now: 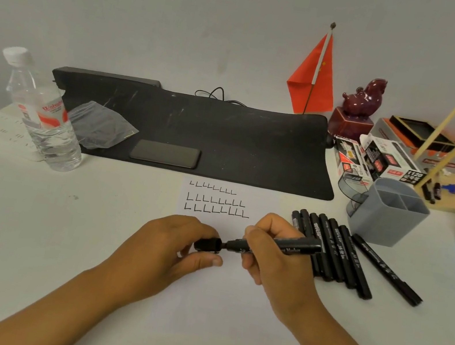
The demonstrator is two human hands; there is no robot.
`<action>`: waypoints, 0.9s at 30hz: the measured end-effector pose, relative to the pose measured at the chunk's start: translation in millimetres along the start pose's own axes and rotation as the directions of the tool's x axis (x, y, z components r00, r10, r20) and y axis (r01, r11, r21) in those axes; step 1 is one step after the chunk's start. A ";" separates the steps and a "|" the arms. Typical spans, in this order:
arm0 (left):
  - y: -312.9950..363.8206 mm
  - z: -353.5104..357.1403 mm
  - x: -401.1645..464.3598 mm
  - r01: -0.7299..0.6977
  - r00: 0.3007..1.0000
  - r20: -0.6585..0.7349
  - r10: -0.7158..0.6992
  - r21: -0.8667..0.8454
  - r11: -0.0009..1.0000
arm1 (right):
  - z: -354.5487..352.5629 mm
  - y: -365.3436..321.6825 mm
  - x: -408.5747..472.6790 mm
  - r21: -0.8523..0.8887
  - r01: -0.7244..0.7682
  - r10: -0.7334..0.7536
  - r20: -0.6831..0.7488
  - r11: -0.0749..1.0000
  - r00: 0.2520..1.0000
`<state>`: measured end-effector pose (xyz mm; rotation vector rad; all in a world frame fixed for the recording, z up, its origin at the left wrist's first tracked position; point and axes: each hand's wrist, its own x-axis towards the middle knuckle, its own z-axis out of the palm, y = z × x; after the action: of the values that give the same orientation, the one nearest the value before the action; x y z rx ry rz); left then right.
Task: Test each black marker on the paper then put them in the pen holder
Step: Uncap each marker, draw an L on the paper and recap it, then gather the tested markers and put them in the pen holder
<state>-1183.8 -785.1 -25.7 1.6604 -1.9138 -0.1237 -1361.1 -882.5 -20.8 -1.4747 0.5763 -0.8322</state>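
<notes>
Holding the black marker (283,244) sideways over the paper (208,290), the right hand (272,253) has its fingers curled tight round the barrel, with the tip pointing left. The left hand (177,242) pinches the cap (207,244) just beside that tip, in line with it. The pen holder (386,212) stands near the table's right edge, beyond the row of markers (334,252), on the right hand's side.
</notes>
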 end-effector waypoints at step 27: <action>55.3 51.2 76.3 0.450 0.885 0.085 -0.458 0.097 0.888 | -103.9 -17.6 -0.4 -0.525 -0.280 0.114 -0.327 0.804 0.938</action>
<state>-1260.2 -859.7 -15.0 2.1702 -1.5786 -0.3351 -1444.8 -945.3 -8.4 -1.7984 1.2615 -0.7374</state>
